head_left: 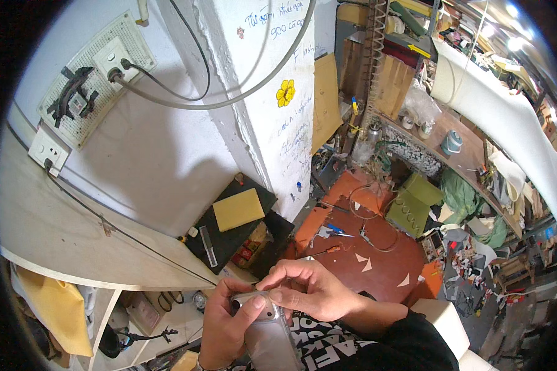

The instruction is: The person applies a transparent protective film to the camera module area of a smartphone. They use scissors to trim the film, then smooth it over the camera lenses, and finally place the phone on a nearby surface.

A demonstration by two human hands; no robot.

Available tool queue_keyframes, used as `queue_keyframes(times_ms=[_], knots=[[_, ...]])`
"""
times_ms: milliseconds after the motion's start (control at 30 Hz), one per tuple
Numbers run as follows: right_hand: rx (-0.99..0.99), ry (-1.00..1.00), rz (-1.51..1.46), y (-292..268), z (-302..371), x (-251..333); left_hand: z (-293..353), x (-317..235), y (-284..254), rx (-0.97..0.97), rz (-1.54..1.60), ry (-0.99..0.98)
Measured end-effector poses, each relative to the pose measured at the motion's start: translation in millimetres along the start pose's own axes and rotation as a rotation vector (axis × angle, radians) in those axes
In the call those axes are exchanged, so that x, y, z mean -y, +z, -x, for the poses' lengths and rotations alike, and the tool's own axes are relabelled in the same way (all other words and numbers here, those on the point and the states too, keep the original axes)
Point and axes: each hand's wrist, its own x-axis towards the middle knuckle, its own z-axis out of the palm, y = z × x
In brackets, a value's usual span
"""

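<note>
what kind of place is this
Probably a small workshop, perhaps for upholstery or leatherwork: a large white sheet of material is draped along the right side, pale triangular offcuts lie on a reddish-brown surface, and a coiled hose hangs at the back.

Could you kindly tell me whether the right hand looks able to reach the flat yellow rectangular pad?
Probably yes: nothing covers the pad, though the right hand is busy at the silver rectangular smartphone.
</note>
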Motion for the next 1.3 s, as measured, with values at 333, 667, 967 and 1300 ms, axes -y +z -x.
queue_keyframes(times_ms=[333, 667, 967, 1300], knots=[[0.008, 0.029, -0.014, -2, 2, 0, -1, 3, -2, 0.005, -0.007, -0.019], [0.026, 0.067, -0.050, -4, 1, 0, -3, 11, -8, 0.003, 0.048, -0.018], [0.046, 0.042, -0.026, 0, 0, 3, -2, 10, -8, 0.016, 0.120, -0.033], [0.064, 0.078, -0.011, -2, 0, 3, -3, 19, -11, -0.041, -0.073, 0.049]])
